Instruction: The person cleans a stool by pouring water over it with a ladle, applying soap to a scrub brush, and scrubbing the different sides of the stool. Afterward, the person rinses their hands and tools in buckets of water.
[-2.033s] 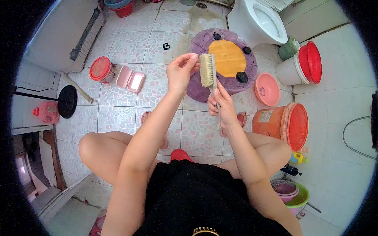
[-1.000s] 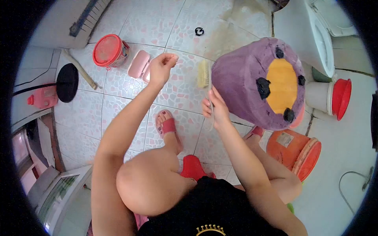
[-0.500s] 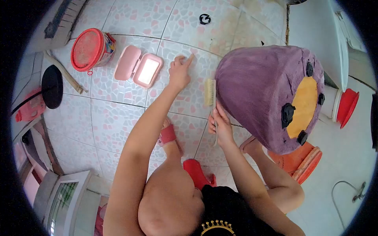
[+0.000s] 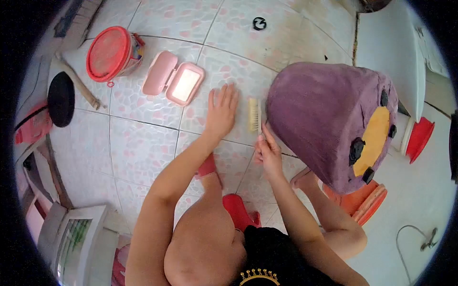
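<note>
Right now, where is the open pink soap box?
In the head view, the soap box lies on the floor, left of centre, beside the red-lidded bucket.

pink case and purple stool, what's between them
Between the pink case and the purple stool, the head view shows the left hand, then the brush held in the right hand.

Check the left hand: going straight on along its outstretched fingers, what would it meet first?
Probably nothing: beyond the left hand, the way looks free over the pale patterned floor tiles. The black ring-shaped piece seems to lie slightly right of that line. The hand's height is unclear.
</note>
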Demonstrator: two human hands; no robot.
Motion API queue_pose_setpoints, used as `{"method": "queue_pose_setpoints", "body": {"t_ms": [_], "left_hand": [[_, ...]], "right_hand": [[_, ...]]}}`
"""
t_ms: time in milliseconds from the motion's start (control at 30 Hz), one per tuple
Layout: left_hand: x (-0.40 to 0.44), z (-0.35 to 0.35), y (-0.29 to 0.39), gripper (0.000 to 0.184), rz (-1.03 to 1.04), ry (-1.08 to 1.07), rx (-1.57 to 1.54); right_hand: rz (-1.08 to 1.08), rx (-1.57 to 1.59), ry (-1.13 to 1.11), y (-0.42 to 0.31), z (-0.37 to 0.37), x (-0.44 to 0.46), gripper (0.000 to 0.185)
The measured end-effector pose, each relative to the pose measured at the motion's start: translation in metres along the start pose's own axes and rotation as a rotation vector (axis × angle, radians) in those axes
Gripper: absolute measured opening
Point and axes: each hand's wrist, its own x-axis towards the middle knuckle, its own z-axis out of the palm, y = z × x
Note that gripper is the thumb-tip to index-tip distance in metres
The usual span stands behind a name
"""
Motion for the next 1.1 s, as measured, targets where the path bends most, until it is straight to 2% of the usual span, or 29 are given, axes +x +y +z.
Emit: {"method": "queue_pose_setpoints", "body": {"t_ms": [133,267,300,367,467,567,667,800,867,933,1000,1067,1100], "left_hand": [[-0.031,-0.031,-0.016,0.069,-0.250,0.136,-0.287],[-0.054,-0.038,-0.046,0.067,-0.514,0.289,-0.366],[-0.056,-0.040,-0.051,0.066,-0.567,0.320,-0.383],[-0.059,-0.043,-0.058,0.065,-0.546,0.356,-0.442],[-0.055,-0.049,-0.059,0.062,-0.576,0.402,-0.612],[-0.050,-0.049,-0.059,0.060,-0.576,0.449,-0.697],[-0.050,-0.048,-0.061,0.059,-0.591,0.461,-0.693],[-0.057,-0.045,-0.066,0.059,-0.638,0.440,-0.637],[-0.059,-0.042,-0.067,0.051,-0.650,0.472,-0.638],[-0.064,-0.038,-0.068,0.042,-0.605,0.460,-0.585],[-0.070,-0.035,-0.068,0.032,-0.503,0.403,-0.485],[-0.070,-0.037,-0.060,0.025,-0.468,0.366,-0.567],[-0.069,-0.038,-0.055,0.023,-0.452,0.346,-0.608]], "right_hand": [[-0.373,-0.493,0.062,-0.003,0.019,0.030,0.046],[-0.571,-0.586,-0.040,-0.014,0.054,0.064,0.045],[-0.396,-0.408,-0.132,-0.020,0.062,0.067,0.045],[-0.041,-0.058,-0.295,-0.034,0.073,0.068,0.047],[0.150,0.213,-0.420,-0.050,0.080,0.062,0.048],[0.179,0.360,-0.597,-0.044,0.073,0.065,0.047],[0.250,0.460,-0.633,-0.037,0.067,0.067,0.042],[0.257,0.422,-0.593,-0.036,0.063,0.069,0.044],[0.288,0.389,-0.593,-0.033,0.057,0.073,0.046],[-0.455,-0.409,-0.347,-0.014,0.059,0.090,0.050],[-0.806,-0.888,-0.134,-0.002,0.056,0.094,0.052],[-0.786,-1.055,-0.027,-0.021,0.067,0.078,0.053],[-0.769,-1.018,0.019,-0.033,0.074,0.070,0.052]]}}
